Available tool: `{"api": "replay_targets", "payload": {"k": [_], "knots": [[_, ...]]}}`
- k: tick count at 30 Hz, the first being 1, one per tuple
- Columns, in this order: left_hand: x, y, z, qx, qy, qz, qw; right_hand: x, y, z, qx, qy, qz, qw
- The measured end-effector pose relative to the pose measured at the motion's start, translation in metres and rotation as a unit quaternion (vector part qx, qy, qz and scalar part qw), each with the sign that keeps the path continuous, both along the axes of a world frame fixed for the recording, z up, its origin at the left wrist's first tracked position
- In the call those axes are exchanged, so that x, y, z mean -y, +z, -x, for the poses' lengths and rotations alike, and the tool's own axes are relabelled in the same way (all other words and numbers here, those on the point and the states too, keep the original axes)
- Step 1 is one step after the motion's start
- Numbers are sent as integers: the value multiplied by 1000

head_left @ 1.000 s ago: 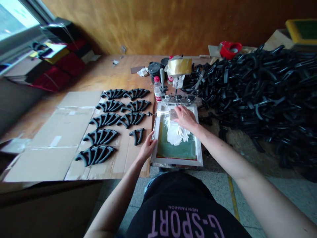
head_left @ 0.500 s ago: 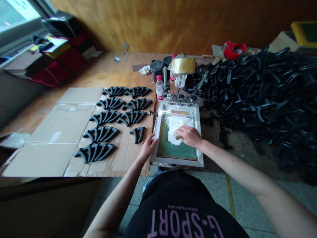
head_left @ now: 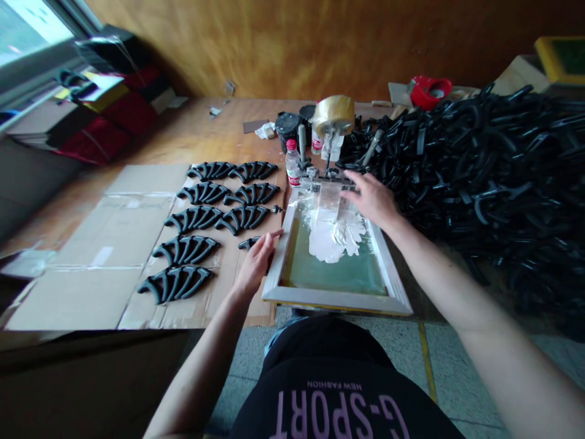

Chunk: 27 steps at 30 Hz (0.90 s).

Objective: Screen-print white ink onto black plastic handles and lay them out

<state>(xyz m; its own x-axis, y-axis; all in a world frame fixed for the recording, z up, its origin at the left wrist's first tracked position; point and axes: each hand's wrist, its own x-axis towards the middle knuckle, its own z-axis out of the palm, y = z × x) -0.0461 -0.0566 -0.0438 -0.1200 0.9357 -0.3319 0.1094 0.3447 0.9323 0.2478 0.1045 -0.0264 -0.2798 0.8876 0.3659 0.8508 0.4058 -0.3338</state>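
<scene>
Plywood table [head_left: 201, 134], ochre wall [head_left: 320, 42]; left hand [head_left: 256, 262] grips the screen frame [head_left: 338, 300], right hand [head_left: 375, 198] lies spread at its far edge.

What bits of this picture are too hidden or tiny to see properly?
Head view:
Whatever lies under the screen frame: covered by frame and white ink.
The black part by the left hand: half hidden by hand and frame.
The bottle label: too small to read.
The pile of black parts: cut off by the right edge.
Whether the right hand grips anything: blurred.

head camera looks forward and down, close over the workbench [head_left: 201, 134].
</scene>
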Motion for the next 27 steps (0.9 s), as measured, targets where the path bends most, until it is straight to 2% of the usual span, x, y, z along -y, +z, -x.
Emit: {"api": "replay_targets", "payload": {"k": [2,4,5,7,9,11,12,14,15,16,18,20,21,22,24,25,27], "knots": [[-14,29,-4,25,22,-55,998,-5,-4,-34,-37,-83,-2,996],[-35,54,-10,56,49,-139,988,6,-22,-56,-30,-135,62,988],[-47,63,-13,75,53,-174,981,17,-35,-60,-17,-135,106,985],[-68,75,-19,116,44,-206,971,44,-64,-51,7,-80,171,982],[-77,76,-26,147,47,-212,965,71,-90,-29,34,3,183,983],[-68,62,-37,168,78,-197,963,92,-105,-5,72,41,172,982],[-57,50,-45,180,83,-162,967,100,-107,6,87,33,173,981],[-26,19,-63,210,48,-32,976,114,-102,27,89,-15,195,977],[-8,2,-73,223,-13,64,973,121,-97,37,78,-31,204,975],[8,-13,-81,243,-43,130,960,129,-91,46,61,-28,207,976],[33,-37,-91,287,-43,182,939,141,-81,60,16,47,196,979],[42,-52,-82,291,5,181,940,145,-76,57,-29,142,191,971],[41,-58,-69,264,26,169,949,142,-77,45,-42,153,191,969],[37,-63,-52,217,43,156,963,137,-79,26,-43,128,190,973],[25,-74,-6,75,60,124,988,122,-91,-31,1,-21,181,983],[20,-80,18,-15,68,122,990,113,-99,-63,46,-97,187,977],[13,-91,62,-204,59,151,965,98,-122,-124,121,-221,238,938]]}}
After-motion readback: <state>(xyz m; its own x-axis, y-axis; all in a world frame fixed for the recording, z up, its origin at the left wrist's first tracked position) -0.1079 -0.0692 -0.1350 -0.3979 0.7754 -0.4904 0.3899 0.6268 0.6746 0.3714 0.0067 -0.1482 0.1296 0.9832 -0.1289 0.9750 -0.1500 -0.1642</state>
